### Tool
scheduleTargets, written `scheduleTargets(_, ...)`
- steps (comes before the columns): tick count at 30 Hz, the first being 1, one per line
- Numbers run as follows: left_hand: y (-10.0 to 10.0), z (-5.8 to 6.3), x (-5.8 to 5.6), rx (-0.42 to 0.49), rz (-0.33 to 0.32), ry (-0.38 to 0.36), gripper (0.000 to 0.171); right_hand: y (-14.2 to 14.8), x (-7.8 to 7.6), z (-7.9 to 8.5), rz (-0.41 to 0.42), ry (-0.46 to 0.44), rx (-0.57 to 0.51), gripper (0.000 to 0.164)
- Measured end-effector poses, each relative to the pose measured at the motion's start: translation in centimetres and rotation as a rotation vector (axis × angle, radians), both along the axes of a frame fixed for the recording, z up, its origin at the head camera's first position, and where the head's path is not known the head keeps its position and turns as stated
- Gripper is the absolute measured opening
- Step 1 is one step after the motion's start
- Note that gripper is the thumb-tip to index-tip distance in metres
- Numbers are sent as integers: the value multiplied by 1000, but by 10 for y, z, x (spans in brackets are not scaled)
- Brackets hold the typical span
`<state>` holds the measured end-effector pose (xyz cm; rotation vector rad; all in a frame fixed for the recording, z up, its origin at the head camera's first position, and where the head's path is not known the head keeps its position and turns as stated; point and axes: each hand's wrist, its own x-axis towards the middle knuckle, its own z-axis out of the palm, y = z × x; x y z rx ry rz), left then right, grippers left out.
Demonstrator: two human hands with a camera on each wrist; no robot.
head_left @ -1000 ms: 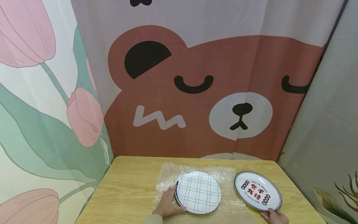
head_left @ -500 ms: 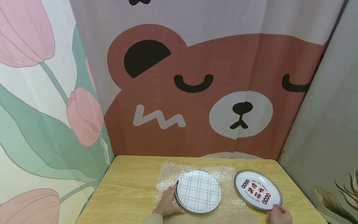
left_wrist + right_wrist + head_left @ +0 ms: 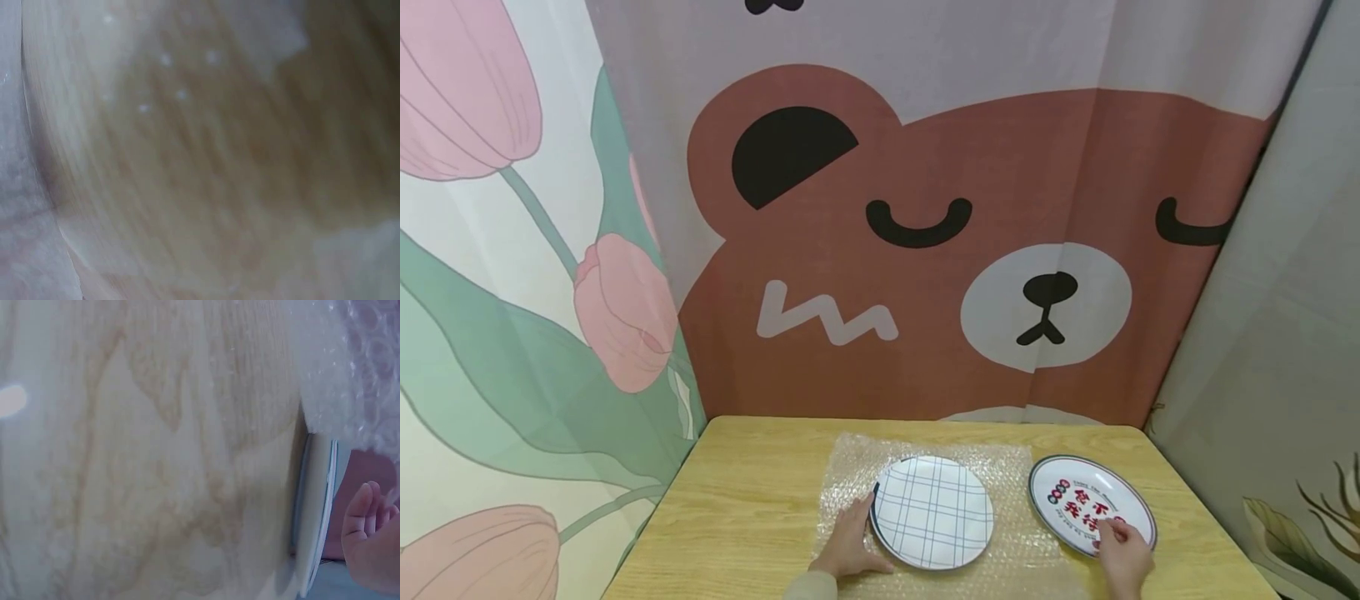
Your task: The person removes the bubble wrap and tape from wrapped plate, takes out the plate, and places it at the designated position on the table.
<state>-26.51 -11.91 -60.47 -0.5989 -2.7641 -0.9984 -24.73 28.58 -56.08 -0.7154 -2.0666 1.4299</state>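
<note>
In the head view, a white plate with a blue grid pattern [image 3: 934, 512] lies on a sheet of bubble wrap [image 3: 1015, 467]. A dark edge shows at its left rim. My left hand [image 3: 848, 543] rests against that rim, fingers along the side and thumb spread toward the near edge. To the right is a white plate with red characters and a dark rim [image 3: 1112, 483]. Over its near part hovers my right hand [image 3: 1126, 557], fingers loosely bent with nothing visible in them. The right wrist view has this plate edge-on [image 3: 319, 512], beside the right hand [image 3: 375, 556].
Everything stands on a light wooden table [image 3: 752, 500]. Behind it hangs a curtain with a bear print [image 3: 820, 367], with a tulip-print cloth [image 3: 535, 350] on the left and a grey one [image 3: 1247, 350] on the right. The left wrist view is blurred.
My right hand has let go of the red-lettered plate's near rim and moved up and left over its surface. The left hand and both plates have stayed nearly in place.
</note>
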Motion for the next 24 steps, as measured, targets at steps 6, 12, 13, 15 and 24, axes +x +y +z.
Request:
scheduleTargets(6, 1, 1, 1, -10, 2, -1, 115, -12, -4, 4, 110, 37, 112, 26)
scheduleTargets(12, 1, 1, 1, -5, 9, 1, 115, -27, -5, 13, 219, 8, 208, 24)
scheduleTargets(13, 1, 1, 1, -4, 9, 1, 115, -29, -6, 13, 232, 5, 220, 25)
scheduleTargets(15, 1, 0, 0, -4, 10, 2, 115, -34, -7, 12, 253, 4, 236, 25)
scheduleTargets(24, 1, -4, -1, -4, 15, 7, 117, -57, -13, 12, 426, -18, 215, 28)
